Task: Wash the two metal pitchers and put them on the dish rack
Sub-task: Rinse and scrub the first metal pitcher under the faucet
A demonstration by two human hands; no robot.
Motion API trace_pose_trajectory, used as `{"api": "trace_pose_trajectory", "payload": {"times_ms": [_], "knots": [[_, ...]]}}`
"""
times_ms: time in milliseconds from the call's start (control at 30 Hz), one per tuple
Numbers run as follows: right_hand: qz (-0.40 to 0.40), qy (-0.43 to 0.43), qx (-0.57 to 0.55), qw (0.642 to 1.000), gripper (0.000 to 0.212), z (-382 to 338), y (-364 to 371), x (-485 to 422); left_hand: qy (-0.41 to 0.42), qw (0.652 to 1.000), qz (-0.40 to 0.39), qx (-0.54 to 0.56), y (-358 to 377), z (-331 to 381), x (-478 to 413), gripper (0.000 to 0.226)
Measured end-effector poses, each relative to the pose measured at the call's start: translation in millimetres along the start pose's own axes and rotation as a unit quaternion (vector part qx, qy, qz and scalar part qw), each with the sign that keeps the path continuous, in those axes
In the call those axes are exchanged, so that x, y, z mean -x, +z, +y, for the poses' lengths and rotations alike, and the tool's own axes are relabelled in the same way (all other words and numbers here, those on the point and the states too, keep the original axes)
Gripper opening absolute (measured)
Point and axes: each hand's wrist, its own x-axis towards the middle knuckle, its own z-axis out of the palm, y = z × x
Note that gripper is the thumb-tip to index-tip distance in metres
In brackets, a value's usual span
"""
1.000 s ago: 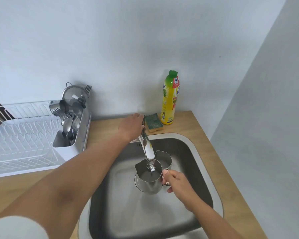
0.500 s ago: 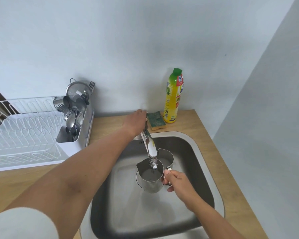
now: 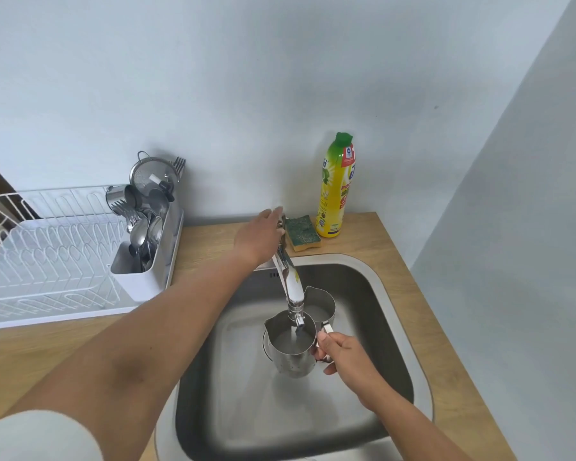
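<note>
Gripping the handle of one pitcher (image 3: pixel 291 357), right hand (image 3: pixel 341 356) held it under the tap (image 3: pixel 291 282), centre frame, fingers curled round; left hand (image 3: pixel 258 239) lay on the tap lever above, grip not discernible; second pitcher (image 3: pixel 323 306) stood just behind, in the sink (image 3: pixel 373 327).

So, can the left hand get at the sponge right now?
Probably yes: the left hand is at the tap, and the sponge lies uncovered on the counter just past it; only the tap stands between.

Upright in sink (image 3: pixel 393 294), holding water: front steel pitcher (image 3: pixel 291 356). Just behind it, upright: second pitcher (image 3: pixel 323 304). Left, on surface (image 3: pixel 213 237): white dish rack (image 3: pixel 47 261).
</note>
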Motion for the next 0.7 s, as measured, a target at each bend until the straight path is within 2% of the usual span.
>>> {"api": "trace_pose_trajectory", "payload": {"times_ms": [67, 167, 233, 267, 333, 400, 467, 567, 700], "knots": [[-0.001, 0.001, 0.000, 1.000, 0.042, 1.0, 0.1, -0.3, -0.025, 0.997, 0.020, 0.071, -0.7, -2.8, 12.0, 0.059], [-0.003, 0.003, -0.003, 1.000, 0.041, 3.5, 0.9, -2.2, -0.061, 0.981, 0.059, 0.172, 1.5, -7.7, 39.2, 0.058], [-0.004, 0.005, -0.003, 1.000, 0.041, 5.3, 1.0, -3.1, -0.092, 0.965, 0.048, 0.242, 10.0, -13.1, 63.7, 0.057], [-0.006, 0.004, -0.006, 1.000, 0.040, 5.4, 0.9, -2.9, -0.121, 0.951, 0.025, 0.283, 15.7, -17.5, 77.2, 0.059], [-0.008, 0.002, -0.013, 1.000, 0.040, 4.5, 1.1, -2.4, -0.170, 0.915, -0.068, 0.358, 30.6, -29.3, 105.5, 0.066], [0.002, -0.001, -0.010, 1.000, 0.040, 3.6, 2.1, -2.2, -0.151, 0.890, -0.199, 0.382, 47.7, -39.8, 135.0, 0.077], [0.014, -0.006, -0.003, 1.000, 0.040, 3.2, 3.5, -2.2, -0.111, 0.873, -0.286, 0.380, 64.4, -42.7, 161.6, 0.092], [0.001, -0.009, 0.005, 1.000, 0.038, 2.0, 3.5, -0.1, -0.099, 0.839, -0.287, 0.452, 87.8, -34.7, 188.3, 0.101], [-0.007, -0.002, 0.034, 0.999, 0.026, 3.0, -0.1, 1.3, -0.141, 0.825, -0.244, 0.491, 112.2, -19.0, 201.2, 0.088]]}}
